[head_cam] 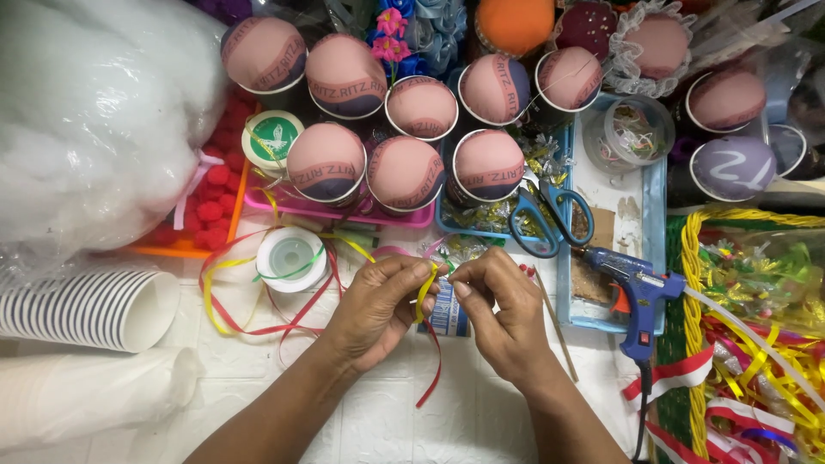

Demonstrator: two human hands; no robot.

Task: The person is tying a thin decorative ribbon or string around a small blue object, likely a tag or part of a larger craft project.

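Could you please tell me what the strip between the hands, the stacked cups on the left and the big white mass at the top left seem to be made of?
Ribbon: thin glossy plastic, it seems; it curls and shines.
Stacked cups: probably paper, with matte white walls and rolled rims.
White mass: likely fibre stuffing, fluffy and cloud-like, apparently inside a clear bag.

Head camera looks steeply down, close, perhaps tilted.

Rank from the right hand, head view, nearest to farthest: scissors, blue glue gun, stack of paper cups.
From the right hand:
1. Scissors, just above it, lying at the blue tray's edge.
2. Blue glue gun, off to its right by the yellow basket.
3. Stack of paper cups, far left, lying on its side past the left hand.
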